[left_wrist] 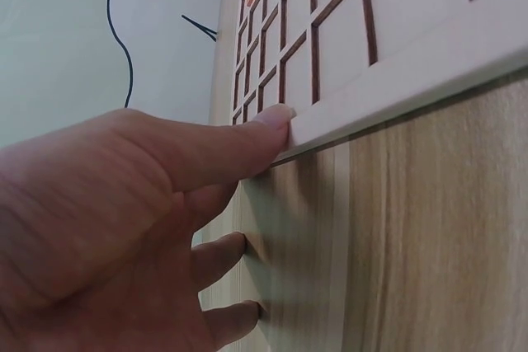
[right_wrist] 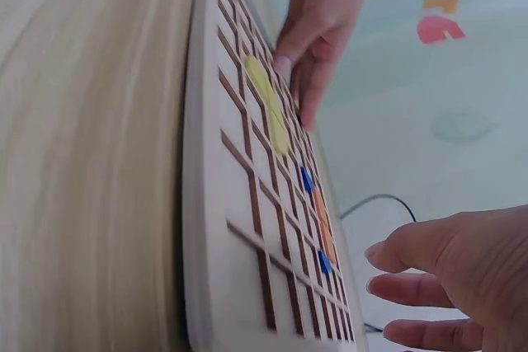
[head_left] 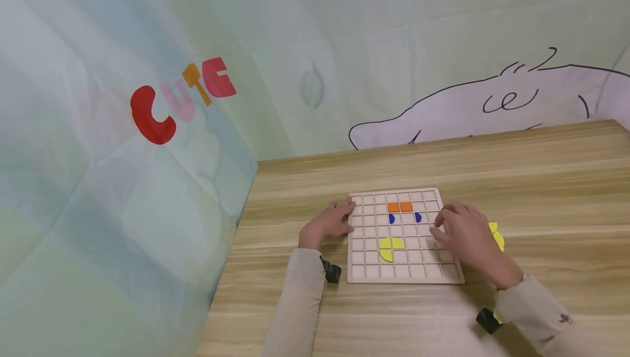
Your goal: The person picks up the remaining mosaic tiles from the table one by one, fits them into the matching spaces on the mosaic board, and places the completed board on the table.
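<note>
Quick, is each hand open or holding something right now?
Left hand: open, touching the edge of the grid board.
Right hand: open, with nothing visibly held.

Soft, even light fills the head view; a dim shadow darkens the table (head_left: 403,319) beneath the right sleeve (head_left: 534,310). Shadows fall beside the left fingers (left_wrist: 221,260). The right wrist view is hazy, its letters (right_wrist: 433,30) blurred.

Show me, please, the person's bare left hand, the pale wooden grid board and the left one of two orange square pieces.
Left hand (head_left: 328,222): head view, back of the hand.
Pale wooden grid board (head_left: 410,230): head view, bare cell near the middle.
Left orange square piece (head_left: 393,207): head view, top face.
</note>
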Available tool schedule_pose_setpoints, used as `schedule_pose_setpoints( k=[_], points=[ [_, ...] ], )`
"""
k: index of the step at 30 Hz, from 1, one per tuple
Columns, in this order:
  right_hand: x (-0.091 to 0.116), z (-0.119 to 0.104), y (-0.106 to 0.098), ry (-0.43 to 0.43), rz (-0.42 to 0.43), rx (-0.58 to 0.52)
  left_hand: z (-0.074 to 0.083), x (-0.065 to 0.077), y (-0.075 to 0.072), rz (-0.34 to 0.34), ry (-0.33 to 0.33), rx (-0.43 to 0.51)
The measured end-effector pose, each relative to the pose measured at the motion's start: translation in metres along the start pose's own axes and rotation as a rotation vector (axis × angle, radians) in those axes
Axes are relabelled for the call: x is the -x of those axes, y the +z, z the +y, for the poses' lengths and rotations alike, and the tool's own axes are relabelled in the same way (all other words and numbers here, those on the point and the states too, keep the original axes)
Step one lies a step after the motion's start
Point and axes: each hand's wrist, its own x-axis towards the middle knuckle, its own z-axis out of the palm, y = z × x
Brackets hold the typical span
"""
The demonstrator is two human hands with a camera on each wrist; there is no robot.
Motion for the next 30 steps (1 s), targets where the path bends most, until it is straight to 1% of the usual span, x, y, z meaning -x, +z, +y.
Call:
schedule_pose_setpoints(
  k=[8, 13, 17, 23, 26, 30],
  points=[
    [0.004, 0.025, -0.012, 0.032, 0.046, 0.012, 0.000, 0.000, -0.001, 0.002, 0.010, -0.014],
    [0.009, 0.040, -0.019, 0.080, 0.040, 0.026, 0.001, 0.001, 0.000, 0.002, 0.010, -0.012],
    [0.013, 0.054, -0.025, 0.150, -0.008, 0.032, 0.001, 0.000, 0.000, 0.003, 0.011, -0.016],
    [0.019, 0.073, -0.030, 0.226, -0.082, 0.052, 0.001, 0.000, 0.000, 0.002, 0.009, -0.017],
    [0.022, 0.079, -0.031, 0.242, -0.105, 0.057, 0.000, -0.001, 0.000, 0.000, 0.006, -0.013],
    [0.023, 0.083, -0.031, 0.243, -0.115, 0.048, -0.001, -0.001, 0.001, -0.001, 0.004, -0.011]
  ],
)
